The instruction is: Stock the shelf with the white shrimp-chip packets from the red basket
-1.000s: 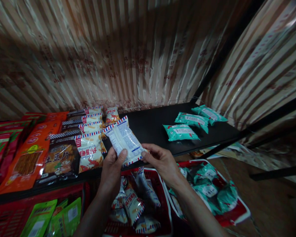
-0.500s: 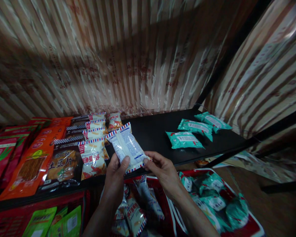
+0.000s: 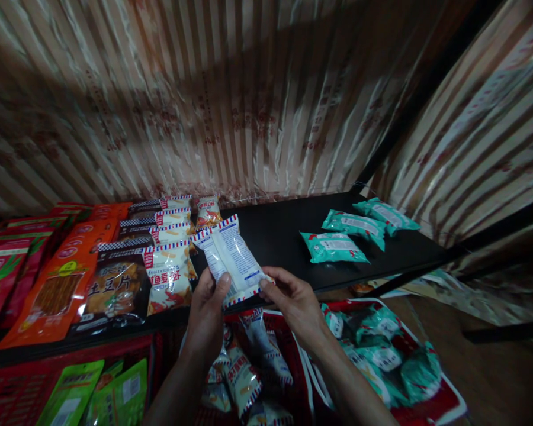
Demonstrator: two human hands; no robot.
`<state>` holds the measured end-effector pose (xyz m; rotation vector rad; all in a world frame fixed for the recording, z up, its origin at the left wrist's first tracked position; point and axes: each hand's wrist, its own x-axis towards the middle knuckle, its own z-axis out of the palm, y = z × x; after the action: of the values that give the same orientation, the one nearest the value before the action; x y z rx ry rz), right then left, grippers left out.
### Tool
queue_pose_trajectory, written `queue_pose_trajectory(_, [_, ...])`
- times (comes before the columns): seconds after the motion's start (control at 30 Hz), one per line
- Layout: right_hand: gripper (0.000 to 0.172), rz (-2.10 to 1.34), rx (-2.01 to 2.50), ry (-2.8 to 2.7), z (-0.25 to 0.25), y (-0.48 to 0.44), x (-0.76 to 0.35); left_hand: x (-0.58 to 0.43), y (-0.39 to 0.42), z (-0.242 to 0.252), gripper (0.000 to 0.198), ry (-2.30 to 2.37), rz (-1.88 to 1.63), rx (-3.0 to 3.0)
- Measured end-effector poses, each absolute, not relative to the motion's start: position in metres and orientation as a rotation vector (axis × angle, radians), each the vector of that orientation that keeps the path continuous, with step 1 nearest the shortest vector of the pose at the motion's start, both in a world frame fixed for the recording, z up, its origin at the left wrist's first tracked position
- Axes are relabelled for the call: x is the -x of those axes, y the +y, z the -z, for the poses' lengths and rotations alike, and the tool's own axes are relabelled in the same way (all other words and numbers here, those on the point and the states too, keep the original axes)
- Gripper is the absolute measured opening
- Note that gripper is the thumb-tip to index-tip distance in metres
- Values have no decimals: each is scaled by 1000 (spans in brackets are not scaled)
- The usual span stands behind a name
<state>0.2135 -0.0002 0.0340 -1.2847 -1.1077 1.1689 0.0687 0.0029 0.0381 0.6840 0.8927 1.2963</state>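
Note:
A white snack bag [image 3: 231, 257] with red and blue striped ends is held between both hands, its printed back facing up, over the front part of the black shelf [image 3: 275, 236]. My left hand [image 3: 208, 310] grips its lower left side, thumb on top. On its lower right corner, my right hand [image 3: 295, 302] pinches the bag between thumb and fingers. Just left of it, a row of similar white snack bags [image 3: 169, 275] stands on the shelf, front sides showing. Another such bag [image 3: 208, 212] is behind the held one.
Teal snack packs [image 3: 335, 247] lie on the shelf's right side. Brown potato-chip bags [image 3: 115, 284] and orange bags [image 3: 62, 290] fill the left. Below are red baskets [image 3: 288, 331] of white bags, teal packs [image 3: 382, 358] and green packs [image 3: 71, 393]. A black post [image 3: 408, 112] rises at right.
The view has shifted slightly. Both hands keep their hold on the snack bag, which stays in almost the same place with its back still up.

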Motion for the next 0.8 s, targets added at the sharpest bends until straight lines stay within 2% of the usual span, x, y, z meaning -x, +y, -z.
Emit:
queue_pose_trajectory(0.1, [32, -996, 1340, -1225, -31, -1, -213, -70, 3, -36, 53, 887, -1319, -707])
queue_pose_trajectory(0.23, [38, -510, 1376, -1469, -29, -6, -212, -71, 4, -34, 57, 961, -1341, -742])
queue_pose_trajectory(0.33, [37, -355, 1342, -1597, -31, -9, -212, -72, 4, -30, 59, 1012, -1349, -795])
queue_pose_trajectory(0.57, [32, -260, 1290, -1696, -36, -11, -211, -78, 4, -28, 65, 1110, -1350, -867])
queue_pose_trajectory(0.7, [32, -372, 1264, -1724, -39, -12, -210, -80, 2, -29, 68, 1123, -1358, -934])
queue_pose_trajectory(0.8, [39, -532, 1278, -1716, -41, -14, -210, -79, -3, -30, 71, 1103, -1385, -969])
